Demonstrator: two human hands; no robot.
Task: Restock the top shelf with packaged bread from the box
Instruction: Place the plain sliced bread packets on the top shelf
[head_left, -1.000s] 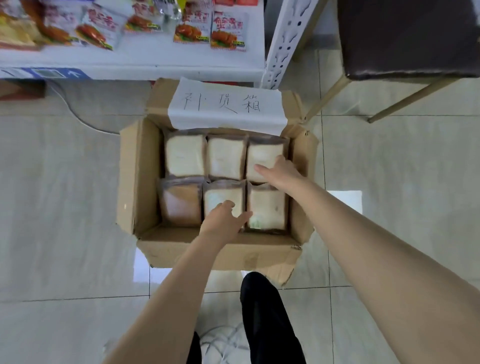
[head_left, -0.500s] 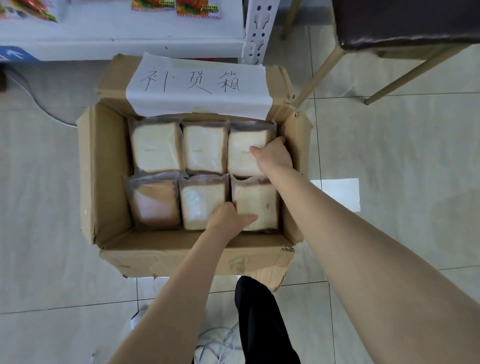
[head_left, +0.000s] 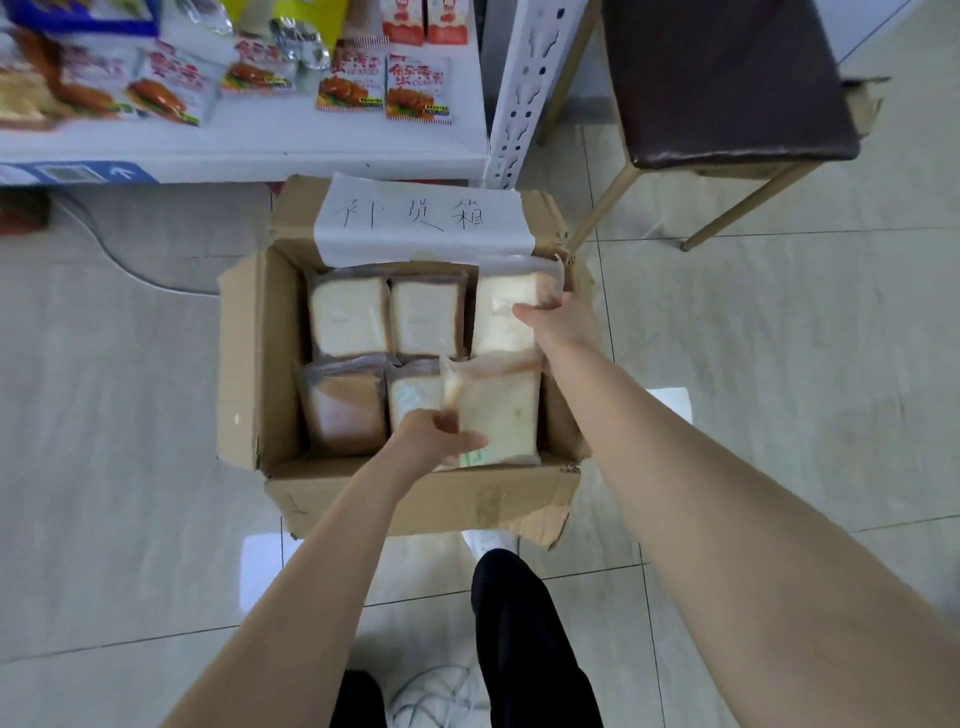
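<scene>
Head camera looks down at a pale tiled floor. On it stands a dark brown padded chair with thin metal legs at the far right, and a white metal shelf at the far left carries red-and-white snack packets. Just before the shelf is an open brown cardboard box with a white paper label with handwritten characters on its far flap. Six clear-plastic packs of white sliced bread fill the box in two rows. The right hand grips the far right bread pack at its right edge, fingers curled round it. The left hand holds the near right bread pack at its lower left corner, and this pack overlaps the near middle bread pack.
</scene>
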